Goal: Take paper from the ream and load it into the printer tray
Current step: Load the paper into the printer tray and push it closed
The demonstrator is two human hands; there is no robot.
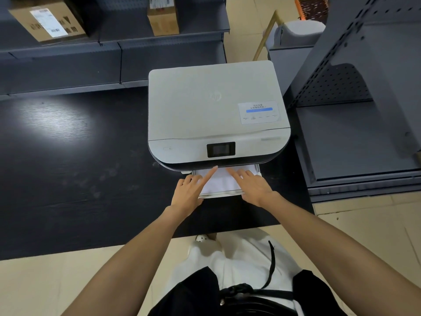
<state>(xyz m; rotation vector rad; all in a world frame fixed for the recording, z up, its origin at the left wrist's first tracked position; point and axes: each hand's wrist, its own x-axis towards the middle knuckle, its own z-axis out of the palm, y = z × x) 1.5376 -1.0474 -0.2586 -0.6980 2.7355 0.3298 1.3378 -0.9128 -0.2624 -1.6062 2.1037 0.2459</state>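
A white printer (pixel 214 110) with a small dark screen stands on a black table (pixel 79 167). Its paper tray (pixel 257 168) is pulled out at the front, and a stack of white paper (pixel 222 181) lies in it. My left hand (pixel 190 190) rests on the tray's left side, its index finger stretched across the paper toward the printer's slot. My right hand (pixel 252 184) lies flat on the right part of the paper, fingers pointing inward. Neither hand grips anything. No ream is in view.
Dark grey shelving runs behind the table, with two cardboard boxes (pixel 47 19) (pixel 163 17) on it. A grey perforated metal shelf unit (pixel 364 110) stands close to the printer's right. The floor below is beige tile.
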